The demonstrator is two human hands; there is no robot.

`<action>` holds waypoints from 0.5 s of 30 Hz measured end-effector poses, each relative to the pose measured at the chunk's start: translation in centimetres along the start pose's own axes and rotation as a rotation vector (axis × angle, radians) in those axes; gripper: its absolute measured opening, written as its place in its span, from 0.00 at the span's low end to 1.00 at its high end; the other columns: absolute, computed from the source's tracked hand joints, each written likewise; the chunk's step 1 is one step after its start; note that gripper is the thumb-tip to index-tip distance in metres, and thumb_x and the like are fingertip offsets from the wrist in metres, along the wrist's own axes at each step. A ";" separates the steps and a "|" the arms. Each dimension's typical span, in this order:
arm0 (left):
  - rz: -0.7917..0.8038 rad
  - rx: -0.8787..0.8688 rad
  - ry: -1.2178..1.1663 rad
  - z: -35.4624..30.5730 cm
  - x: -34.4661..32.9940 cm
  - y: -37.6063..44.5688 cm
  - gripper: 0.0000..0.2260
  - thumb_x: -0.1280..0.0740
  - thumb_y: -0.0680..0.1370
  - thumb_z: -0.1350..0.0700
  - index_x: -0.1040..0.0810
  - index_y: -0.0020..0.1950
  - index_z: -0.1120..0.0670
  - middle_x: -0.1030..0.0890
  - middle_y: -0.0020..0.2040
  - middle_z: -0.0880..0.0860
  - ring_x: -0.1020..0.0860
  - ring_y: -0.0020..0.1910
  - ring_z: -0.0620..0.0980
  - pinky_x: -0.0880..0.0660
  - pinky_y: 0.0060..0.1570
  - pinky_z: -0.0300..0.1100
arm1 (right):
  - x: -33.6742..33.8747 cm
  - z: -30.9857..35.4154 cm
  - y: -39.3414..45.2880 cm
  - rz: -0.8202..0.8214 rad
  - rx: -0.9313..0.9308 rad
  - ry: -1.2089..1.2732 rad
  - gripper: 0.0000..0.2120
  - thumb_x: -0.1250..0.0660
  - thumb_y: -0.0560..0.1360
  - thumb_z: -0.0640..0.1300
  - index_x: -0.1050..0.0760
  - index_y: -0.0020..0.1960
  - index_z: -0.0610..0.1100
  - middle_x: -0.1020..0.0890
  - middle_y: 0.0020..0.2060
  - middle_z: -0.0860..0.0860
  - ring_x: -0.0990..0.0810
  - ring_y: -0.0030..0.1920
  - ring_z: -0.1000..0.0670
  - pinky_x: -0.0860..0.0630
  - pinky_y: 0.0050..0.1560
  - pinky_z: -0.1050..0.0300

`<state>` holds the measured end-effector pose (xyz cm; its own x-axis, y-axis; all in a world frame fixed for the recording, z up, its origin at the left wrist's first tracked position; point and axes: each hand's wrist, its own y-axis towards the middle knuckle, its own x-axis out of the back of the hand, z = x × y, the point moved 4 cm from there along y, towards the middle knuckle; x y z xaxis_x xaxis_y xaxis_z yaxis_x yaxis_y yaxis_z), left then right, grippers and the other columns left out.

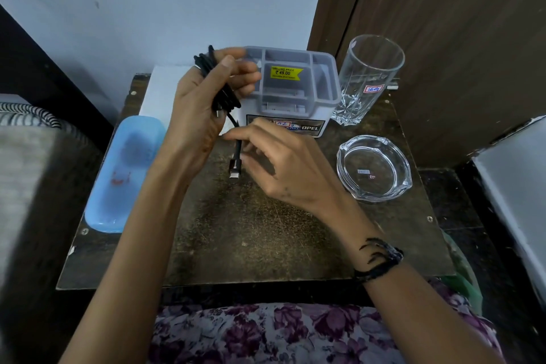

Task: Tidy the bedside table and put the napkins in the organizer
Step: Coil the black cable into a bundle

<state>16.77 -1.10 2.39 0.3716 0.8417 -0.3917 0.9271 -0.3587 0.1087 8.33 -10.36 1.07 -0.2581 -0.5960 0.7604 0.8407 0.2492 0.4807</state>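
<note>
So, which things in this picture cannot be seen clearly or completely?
All in the head view:
- Organizer: its left compartments are hidden behind the left hand.
- Black cable: how many loops it makes cannot be counted; the fingers cover part of the coil.
- White sheet under the organizer: mostly covered; napkin or paper, unclear.
- Small print on the yellow price sticker: too small.
- Blue case: closed, its contents are hidden.

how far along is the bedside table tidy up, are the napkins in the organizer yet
Early to midway, I'd judge. In hand: the left hand holds a coiled black cable while the right hand guides its loose plug end. The organizer shows no napkins in its visible compartments, and none are visible elsewhere. Still out on the table: the glass, ashtray and blue case.
</note>
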 end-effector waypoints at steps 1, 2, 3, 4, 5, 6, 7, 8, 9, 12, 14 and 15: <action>0.032 0.020 0.075 0.3 -0.1 -0.1 0.09 0.43 0.80 0.59 0.24 0.50 0.55 0.17 0.39 0.49 0.19 0.43 0.45 0.24 0.45 0.35 | 0.1 0.0 0.0 -0.030 0.016 -0.048 0.11 0.39 0.76 0.43 0.22 0.55 0.42 0.21 0.43 0.51 0.27 0.39 0.59 0.24 0.34 0.57; 0.059 0.053 0.157 0.6 -0.3 -0.2 0.09 0.43 0.80 0.58 0.23 0.50 0.55 0.17 0.41 0.49 0.19 0.44 0.45 0.24 0.44 0.36 | 0.2 0.0 -0.1 -0.064 0.022 -0.077 0.10 0.38 0.77 0.44 0.21 0.54 0.42 0.20 0.43 0.51 0.27 0.38 0.58 0.25 0.33 0.58; 0.079 0.092 0.235 0.9 -0.4 -0.3 0.09 0.42 0.80 0.57 0.22 0.49 0.54 0.17 0.41 0.49 0.19 0.44 0.46 0.23 0.43 0.35 | 0.4 0.0 -0.1 -0.106 0.018 -0.088 0.10 0.37 0.77 0.45 0.21 0.52 0.41 0.19 0.43 0.50 0.25 0.38 0.58 0.25 0.33 0.59; 0.091 0.127 0.300 1.0 -0.6 -0.5 0.09 0.41 0.80 0.57 0.22 0.48 0.53 0.18 0.42 0.49 0.20 0.43 0.46 0.24 0.40 0.34 | 0.7 0.0 -0.1 -0.152 0.009 -0.090 0.10 0.36 0.77 0.46 0.21 0.51 0.40 0.19 0.43 0.49 0.23 0.38 0.56 0.25 0.33 0.59; 0.097 0.151 0.343 1.0 -0.7 -0.6 0.09 0.41 0.80 0.56 0.22 0.48 0.53 0.18 0.41 0.49 0.21 0.41 0.47 0.25 0.37 0.34 | 1.0 -0.1 0.0 -0.203 -0.004 -0.091 0.10 0.35 0.77 0.46 0.20 0.49 0.39 0.19 0.43 0.49 0.23 0.38 0.55 0.25 0.34 0.61; 0.102 0.165 0.366 0.8 -0.9 -0.7 0.10 0.41 0.80 0.55 0.21 0.48 0.53 0.19 0.39 0.48 0.23 0.39 0.47 0.26 0.34 0.33 | 1.3 -0.1 -0.1 -0.258 -0.016 -0.094 0.11 0.34 0.76 0.46 0.21 0.47 0.38 0.19 0.41 0.49 0.24 0.38 0.56 0.27 0.35 0.65; 0.108 0.173 0.371 0.6 -1.1 -0.8 0.11 0.42 0.81 0.53 0.21 0.47 0.54 0.19 0.37 0.47 0.24 0.35 0.46 0.27 0.32 0.33 | 1.6 -0.2 -0.1 -0.312 -0.027 -0.099 0.11 0.33 0.75 0.46 0.21 0.45 0.38 0.20 0.39 0.49 0.26 0.37 0.57 0.30 0.35 0.68; 0.120 0.181 0.368 0.3 -1.3 -0.9 0.13 0.43 0.81 0.52 0.20 0.46 0.54 0.20 0.35 0.47 0.25 0.32 0.44 0.28 0.31 0.32 | 1.9 -0.1 -0.1 -0.362 -0.032 -0.102 0.11 0.32 0.74 0.46 0.21 0.42 0.37 0.21 0.37 0.49 0.28 0.36 0.57 0.33 0.36 0.69; 0.140 0.190 0.363 0.1 -1.5 -0.9 0.16 0.44 0.81 0.50 0.19 0.44 0.53 0.21 0.33 0.47 0.25 0.30 0.43 0.29 0.31 0.33 | 2.1 0.0 -0.2 -0.404 -0.028 -0.102 0.11 0.31 0.74 0.46 0.22 0.41 0.37 0.21 0.37 0.49 0.28 0.36 0.57 0.34 0.37 0.70; 0.156 0.280 0.406 0.1 -1.9 -1.3 0.23 0.46 0.78 0.38 0.21 0.33 0.47 0.26 0.29 0.45 0.30 0.30 0.44 0.34 0.34 0.39 | 2.6 0.4 -0.3 -0.484 0.018 -0.075 0.10 0.31 0.73 0.44 0.20 0.41 0.36 0.20 0.39 0.46 0.23 0.39 0.51 0.25 0.40 0.62; 0.173 0.378 0.446 0.3 -2.1 -1.7 0.27 0.50 0.76 0.32 0.25 0.31 0.48 0.27 0.27 0.45 0.29 0.29 0.44 0.32 0.35 0.38 | 2.7 0.6 -0.3 -0.503 0.018 -0.029 0.09 0.31 0.73 0.44 0.20 0.43 0.37 0.22 0.42 0.46 0.24 0.42 0.49 0.24 0.42 0.53; 0.212 0.407 0.478 0.4 -2.4 -1.9 0.29 0.53 0.76 0.32 0.25 0.31 0.50 0.25 0.26 0.48 0.27 0.27 0.44 0.30 0.33 0.38 | 2.7 0.5 -0.3 -0.505 -0.008 -0.004 0.09 0.32 0.73 0.44 0.20 0.44 0.37 0.24 0.45 0.48 0.25 0.44 0.49 0.25 0.45 0.51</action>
<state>14.14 -2.60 2.73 0.6120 0.7887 0.0594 0.7736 -0.5813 -0.2521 7.16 -11.67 3.24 -0.6352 -0.6375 0.4359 0.6144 -0.0752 0.7854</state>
